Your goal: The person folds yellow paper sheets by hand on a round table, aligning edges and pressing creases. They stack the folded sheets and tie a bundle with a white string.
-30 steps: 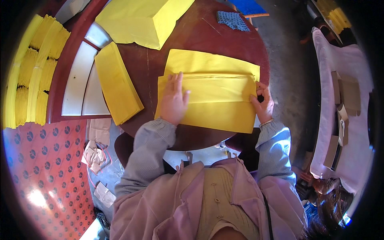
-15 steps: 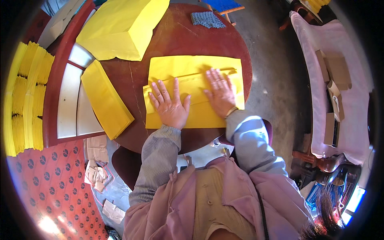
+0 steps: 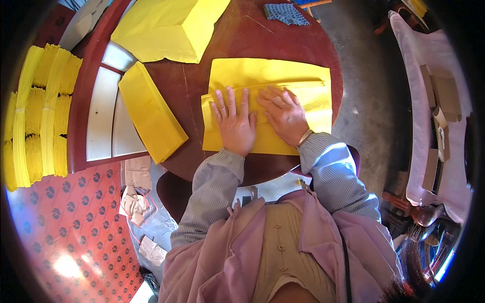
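Note:
A yellow folded sheet point(image 3: 268, 70) that looks like paper lies on the round red-brown table point(image 3: 298, 50) in front of me. A folded strip crosses its middle. On the sheet's left part rests my left hand point(image 3: 235, 129), open and flat, its fingers spread across the strip's edge. My right hand point(image 3: 285, 118) lies palm down just right of it, fingers stretched forward over the fold and slightly blurred. Neither hand grips anything; both press against the yellow surface.
A flat folded yellow stack point(image 3: 151, 113) lies left of the sheet, with a larger yellow piece point(image 3: 172, 30) behind it. Blue textured cloth point(image 3: 286, 14) sits at the table's far edge. Bundled yellow stacks point(image 3: 43, 116) stand far left. A pink-covered bench point(image 3: 419, 151) holds open cardboard boxes at right.
My right hand has slid left along the fold, closer to my left hand. The left hand stays flat on the sheet. The whole view has shifted, so things appear farther right.

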`<act>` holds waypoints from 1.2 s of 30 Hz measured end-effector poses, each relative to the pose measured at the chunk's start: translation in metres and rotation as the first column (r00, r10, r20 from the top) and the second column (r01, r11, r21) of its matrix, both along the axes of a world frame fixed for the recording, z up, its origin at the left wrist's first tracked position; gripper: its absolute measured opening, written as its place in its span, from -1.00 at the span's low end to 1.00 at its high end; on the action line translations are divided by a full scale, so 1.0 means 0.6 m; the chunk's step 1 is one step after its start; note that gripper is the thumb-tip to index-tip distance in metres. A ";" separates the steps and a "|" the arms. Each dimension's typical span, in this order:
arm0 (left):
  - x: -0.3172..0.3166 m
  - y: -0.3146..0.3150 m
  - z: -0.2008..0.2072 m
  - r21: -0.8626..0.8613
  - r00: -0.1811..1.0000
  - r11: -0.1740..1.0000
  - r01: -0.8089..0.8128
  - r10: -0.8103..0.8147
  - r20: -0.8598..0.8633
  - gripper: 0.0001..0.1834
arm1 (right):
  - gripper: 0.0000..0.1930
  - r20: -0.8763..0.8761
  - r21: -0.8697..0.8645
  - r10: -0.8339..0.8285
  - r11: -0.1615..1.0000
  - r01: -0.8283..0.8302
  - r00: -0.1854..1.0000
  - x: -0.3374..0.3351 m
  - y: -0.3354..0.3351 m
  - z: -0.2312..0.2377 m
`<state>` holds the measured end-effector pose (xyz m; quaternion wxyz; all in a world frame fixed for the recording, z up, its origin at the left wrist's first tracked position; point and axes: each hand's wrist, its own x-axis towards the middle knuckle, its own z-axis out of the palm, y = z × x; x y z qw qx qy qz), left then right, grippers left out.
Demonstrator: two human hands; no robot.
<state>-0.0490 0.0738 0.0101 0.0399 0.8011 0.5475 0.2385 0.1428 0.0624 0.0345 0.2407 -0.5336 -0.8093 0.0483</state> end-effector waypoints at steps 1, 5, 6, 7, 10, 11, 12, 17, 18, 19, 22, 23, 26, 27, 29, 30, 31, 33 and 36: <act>-0.010 0.003 0.001 0.009 0.998 0.999 0.050 -0.051 0.043 -0.35 | -0.52 -0.048 0.009 0.000 1.000 0.000 0.999 -0.009 0.003 -0.005; -0.058 0.005 0.009 0.013 0.952 0.987 0.162 -0.160 0.262 -0.52 | -0.66 -0.193 0.042 -0.034 0.998 0.042 0.981 0.010 0.002 -0.016; -0.064 0.007 0.010 0.061 0.916 0.988 0.139 -0.152 0.371 -0.65 | -0.73 -0.246 0.040 -0.030 0.998 0.041 0.969 0.021 0.000 -0.016; -0.070 0.004 0.011 0.039 0.911 0.991 0.126 -0.131 0.392 -0.67 | -0.75 -0.259 0.022 -0.049 0.998 0.057 0.965 0.029 -0.004 -0.016; -0.075 0.001 0.013 0.084 0.890 0.995 0.061 -0.092 0.447 -0.83 | -0.78 -0.311 -0.003 -0.073 0.997 0.076 0.947 0.049 -0.011 -0.015; -0.076 -0.001 0.013 0.090 0.895 0.995 0.044 -0.079 0.439 -0.86 | -0.78 -0.313 -0.006 -0.077 0.997 0.079 0.947 0.054 -0.014 -0.015; -0.075 -0.002 0.013 0.089 0.902 0.996 0.022 -0.059 0.428 -0.89 | -0.78 -0.312 -0.015 -0.078 0.997 0.077 0.947 0.060 -0.016 -0.017; -0.076 -0.004 0.011 0.145 0.932 0.989 -0.030 -0.025 0.361 -0.84 | -0.83 -0.359 -0.052 -0.102 0.995 0.089 0.928 0.086 -0.026 -0.028; -0.077 -0.006 0.011 0.135 0.941 0.990 -0.036 -0.012 0.338 -0.83 | -0.83 -0.320 -0.078 -0.118 0.992 0.098 0.940 0.092 -0.027 -0.026; -0.077 -0.007 0.010 0.118 0.949 0.992 -0.041 0.002 0.315 -0.82 | -0.83 -0.285 -0.105 -0.128 0.989 0.102 0.950 0.095 -0.027 -0.023; -0.073 -0.008 0.011 0.120 0.966 0.992 -0.040 0.007 0.259 -0.85 | -0.78 -0.058 -0.059 -0.148 0.988 0.144 0.987 0.083 -0.026 -0.002; -0.069 -0.006 0.012 0.148 0.962 0.989 -0.020 -0.021 0.273 -0.85 | -0.75 0.032 -0.023 -0.160 0.987 0.161 0.987 0.072 -0.025 0.006; -0.061 0.009 0.018 0.166 0.942 0.981 0.098 -0.145 0.303 -0.67 | -0.64 -0.052 0.062 0.008 0.998 -0.005 0.999 0.014 -0.008 0.019; -0.060 0.013 0.021 0.166 0.946 0.973 0.162 -0.201 0.256 -0.66 | -0.63 -0.048 0.064 0.020 0.998 -0.017 0.999 -0.003 -0.003 0.020; -0.064 0.019 0.028 0.138 0.942 0.951 0.276 -0.297 0.159 -0.62 | -0.61 -0.049 0.054 0.068 0.996 -0.065 0.996 -0.028 0.004 0.017; -0.065 0.017 0.032 0.110 0.931 0.955 0.277 -0.295 0.213 -0.62 | -0.62 -0.082 0.001 0.032 0.999 -0.032 0.996 -0.030 0.003 0.015; -0.071 0.014 0.035 0.123 0.944 0.958 0.259 -0.278 0.180 -0.65 | -0.62 -0.084 0.008 0.024 1.000 -0.024 0.996 -0.026 0.000 0.014; -0.088 0.002 0.040 0.146 0.964 0.964 0.224 -0.241 0.114 -0.69 | -0.63 -0.099 -0.033 0.006 0.999 -0.009 0.995 -0.008 -0.013 0.013; -0.108 -0.011 0.040 0.180 0.975 0.971 0.154 -0.179 0.129 -0.75 | -0.64 -0.121 -0.053 -0.012 0.999 0.006 0.993 0.013 -0.031 0.013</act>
